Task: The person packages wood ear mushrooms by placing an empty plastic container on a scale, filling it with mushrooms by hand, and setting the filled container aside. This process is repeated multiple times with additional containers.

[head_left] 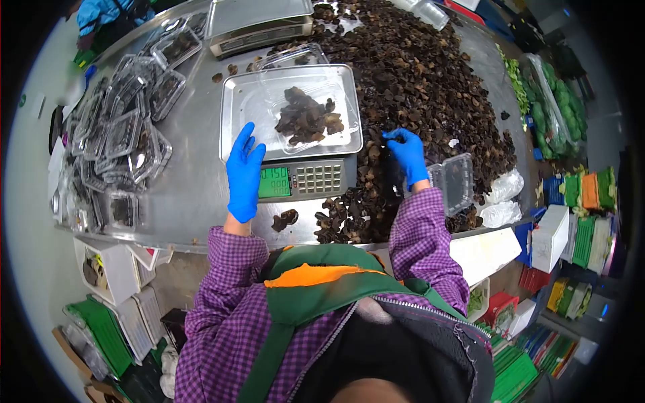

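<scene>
My left hand (245, 176), in a blue glove, is open beside the left edge of the scale's metal tray (235, 111), fingers apart. On that tray a clear plastic box (324, 146) holds dark wood ear mushrooms (306, 117). The scale's green display (275, 181) seems to read 0.150, next to its keypad (320, 178). My right hand (408, 158), also blue-gloved, is over the edge of the big mushroom pile (430, 80) with fingers curled in; what they pinch, if anything, is too small to make out. Near that wrist lies an open clear box (458, 185).
Many filled clear boxes (124, 134) are heaped on the metal table (181, 161) at left. Another scale (261, 30) stands behind. A few loose mushrooms (285, 219) lie near the front edge. Green net bags (554, 101) and stacked crates (588, 191) are at right.
</scene>
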A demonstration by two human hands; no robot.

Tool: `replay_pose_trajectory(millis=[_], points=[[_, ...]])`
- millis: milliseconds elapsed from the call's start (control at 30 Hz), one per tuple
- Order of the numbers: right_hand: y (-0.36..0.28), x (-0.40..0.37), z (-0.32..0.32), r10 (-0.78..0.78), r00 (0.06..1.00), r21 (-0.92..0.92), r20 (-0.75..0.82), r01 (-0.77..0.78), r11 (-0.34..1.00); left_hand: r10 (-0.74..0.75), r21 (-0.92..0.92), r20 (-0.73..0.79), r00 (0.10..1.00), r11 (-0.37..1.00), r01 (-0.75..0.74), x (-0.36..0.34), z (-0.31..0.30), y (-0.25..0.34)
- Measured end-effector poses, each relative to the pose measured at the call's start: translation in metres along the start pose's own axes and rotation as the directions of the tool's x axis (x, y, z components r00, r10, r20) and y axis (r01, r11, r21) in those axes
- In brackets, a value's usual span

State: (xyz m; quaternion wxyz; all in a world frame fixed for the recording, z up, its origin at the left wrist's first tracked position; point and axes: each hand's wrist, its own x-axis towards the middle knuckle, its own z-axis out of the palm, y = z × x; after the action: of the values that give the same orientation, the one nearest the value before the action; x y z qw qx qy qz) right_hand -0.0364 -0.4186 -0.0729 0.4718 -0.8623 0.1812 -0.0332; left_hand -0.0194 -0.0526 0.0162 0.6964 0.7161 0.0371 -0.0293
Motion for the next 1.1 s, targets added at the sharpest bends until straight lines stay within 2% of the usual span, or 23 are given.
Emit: replay_pose_trajectory(millis=[33,100,133,167,233,300,367,433,467,500,567,600,633,700,767,833,900,933,1033,1100], points=[[-0.019,-0.003,-0.008,0.020,1.000,0.134,-0.003,-0.020,0.991,-0.007,0.001,-0.017,1.000,1.000,0.007,-0.001,-0.003,-0.002],[-0.063,-0.011,-0.016,-0.049,0.999,0.212,-0.017,0.051,0.976,-0.004,0.000,-0.035,0.999,1.000,0.004,-0.001,-0.012,-0.006],[-0.083,-0.014,-0.020,0.013,0.999,0.256,0.047,-0.025,0.966,0.028,-0.009,-0.037,0.999,1.000,-0.028,0.000,-0.016,-0.010],[-0.098,-0.014,-0.018,0.012,0.998,0.255,0.057,-0.026,0.967,0.024,-0.007,-0.046,0.999,1.000,-0.024,-0.002,-0.017,-0.010],[-0.124,-0.012,-0.005,-0.251,0.968,0.351,-0.009,0.238,0.906,0.001,-0.036,-0.058,0.998,0.999,-0.003,-0.003,-0.017,-0.007],[-0.143,-0.005,0.018,-0.249,0.968,0.458,0.025,0.210,0.864,-0.011,-0.051,-0.076,0.997,0.999,0.007,-0.004,-0.015,-0.010],[-0.153,0.006,0.038,-0.283,0.954,0.400,0.096,0.223,0.889,-0.022,-0.069,-0.091,0.996,0.997,0.015,-0.005,-0.014,-0.011],[-0.153,0.014,0.061,-0.326,0.945,0.350,0.032,0.295,0.889,-0.027,-0.080,-0.092,0.995,0.997,0.020,-0.005,-0.016,-0.010],[-0.156,0.013,0.059,-0.287,0.955,0.225,0.082,0.262,0.938,-0.031,-0.083,-0.101,0.994,0.996,0.023,-0.004,-0.019,-0.011],[-0.153,0.013,0.059,-0.288,0.953,0.221,0.094,0.262,0.939,-0.009,-0.072,-0.121,0.993,0.997,0.001,-0.003,-0.023,-0.013],[-0.141,0.015,0.054,-0.266,0.964,0.338,-0.019,0.256,0.906,0.002,-0.068,-0.150,0.989,0.998,-0.012,-0.004,-0.032,-0.019],[-0.136,0.014,0.047,-0.206,0.978,0.313,-0.041,0.208,0.927,-0.017,-0.068,-0.145,0.989,0.998,0.008,-0.002,-0.038,-0.021],[-0.106,0.025,0.048,-0.378,0.910,0.260,-0.170,0.411,0.874,-0.033,-0.066,-0.139,0.990,0.998,0.024,0.000,-0.041,-0.021],[-0.077,0.016,0.027,-0.305,0.942,0.048,-0.137,0.314,0.948,-0.032,-0.074,-0.146,0.989,0.997,0.021,0.001,-0.045,-0.021],[-0.032,0.005,0.019,-0.335,0.936,-0.317,-0.109,0.287,0.904,-0.033,-0.080,-0.149,0.988,0.997,0.021,0.006,-0.043,-0.021],[-0.005,-0.019,0.021,-0.085,0.994,-0.571,0.074,0.113,0.813,-0.031,-0.100,-0.145,0.989,0.995,0.016,0.008,-0.039,-0.021],[0.002,-0.039,0.034,0.000,0.990,-0.658,0.138,0.092,0.747,-0.056,-0.075,-0.124,0.991,0.996,0.047,0.011,-0.030,-0.009],[0.022,-0.040,0.042,0.002,0.999,-0.541,0.048,0.024,0.841,-0.074,-0.050,-0.112,0.991,0.996,0.068,0.013,-0.024,-0.004],[0.042,-0.035,0.040,-0.050,0.999,-0.451,-0.002,0.044,0.891,-0.048,-0.095,-0.068,0.997,0.995,0.041,0.019,-0.012,0.000],[0.045,-0.030,0.034,-0.067,0.997,-0.169,-0.027,0.061,0.984,-0.049,-0.114,-0.063,0.997,0.993,0.041,0.021,-0.009,0.001]])
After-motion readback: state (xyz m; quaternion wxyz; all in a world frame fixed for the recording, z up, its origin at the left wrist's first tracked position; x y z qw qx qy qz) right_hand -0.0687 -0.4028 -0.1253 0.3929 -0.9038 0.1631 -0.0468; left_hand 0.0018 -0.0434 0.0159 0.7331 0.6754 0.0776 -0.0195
